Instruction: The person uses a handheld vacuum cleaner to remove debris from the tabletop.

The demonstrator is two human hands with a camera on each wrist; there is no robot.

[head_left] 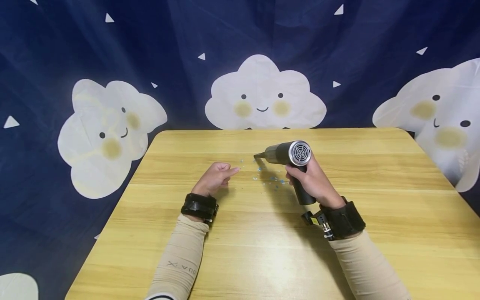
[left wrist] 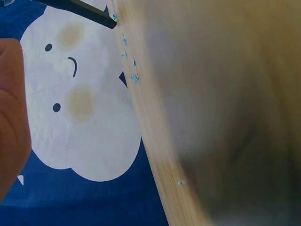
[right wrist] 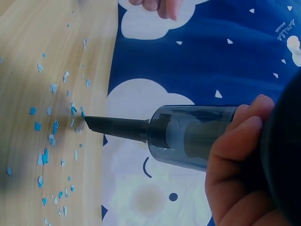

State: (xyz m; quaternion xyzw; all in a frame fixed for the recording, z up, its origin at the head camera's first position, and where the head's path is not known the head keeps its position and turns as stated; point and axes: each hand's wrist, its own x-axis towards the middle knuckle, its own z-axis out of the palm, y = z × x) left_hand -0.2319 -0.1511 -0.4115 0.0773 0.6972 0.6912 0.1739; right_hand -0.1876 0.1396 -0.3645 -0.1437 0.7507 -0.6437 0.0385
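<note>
My right hand grips the dark handle of a handheld vacuum cleaner, which has a smoky clear dust cup and a round silver vent at its back. Its narrow black nozzle points left and down, the tip right at small blue and white paper scraps scattered over the table. To the left of the scraps, my left hand holds nothing; one finger extends toward them and the others are curled. Part of that hand shows at the edge of the left wrist view.
The wooden table has rounded far corners. Behind it hangs a dark blue curtain with smiling white clouds and small triangles. Each wrist wears a black strap, and a small camera mount sticks out from the right one.
</note>
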